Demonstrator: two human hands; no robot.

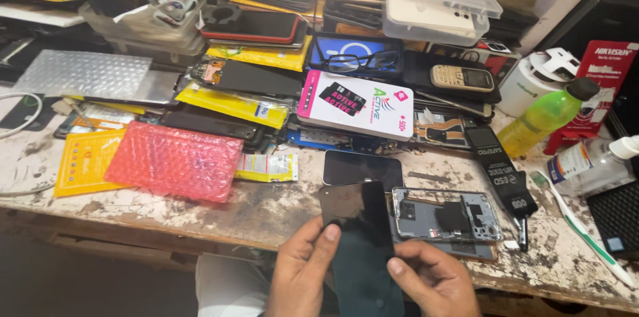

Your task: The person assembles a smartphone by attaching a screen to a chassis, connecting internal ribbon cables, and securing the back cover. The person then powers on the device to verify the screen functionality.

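Head view: both hands, left point(303, 270) and right point(432, 280), each grip closed on a black screen panel point(359, 244) above the table point(266, 214) edge; opened phone point(444, 216) lies beside, apparently unassembled.

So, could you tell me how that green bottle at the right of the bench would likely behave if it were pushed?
The green bottle already lies tilted against the red box, so a push would probably slide or roll it. It looks like thin plastic, nearly full of liquid, so likely heavyish and slightly squashy. Its smooth round body may be slippery.
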